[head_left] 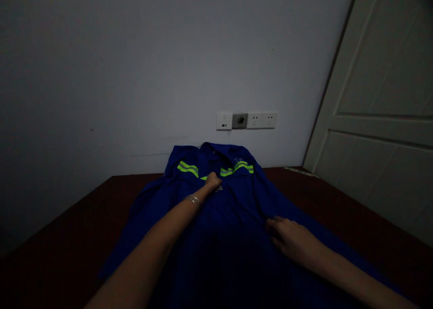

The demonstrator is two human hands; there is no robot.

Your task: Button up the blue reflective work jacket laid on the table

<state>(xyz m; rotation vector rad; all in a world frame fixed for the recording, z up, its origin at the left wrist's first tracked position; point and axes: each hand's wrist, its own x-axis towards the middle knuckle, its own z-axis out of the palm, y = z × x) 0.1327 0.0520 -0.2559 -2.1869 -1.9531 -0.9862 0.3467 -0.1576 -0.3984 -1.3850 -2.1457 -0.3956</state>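
Note:
A blue work jacket [237, 200] lies spread out, its collar towards the wall. Yellow-green and grey reflective bands cross its chest, and a small light marking shows above the band on the right. My left hand [212, 181] is closed on the front of the jacket, just below the chest bands; a bracelet circles that wrist. Lower and to the right, my right hand [287, 237] has its fingers curled in on the cloth near the jacket's right side. Dim light hides its fingertips, and the lower part of the jacket is lost in shadow.
The jacket rests on a dark red surface [135, 189] that meets a pale wall [152, 74]. A row of wall sockets [255, 120] sits above the collar. On the right stands a panelled white door [379, 155].

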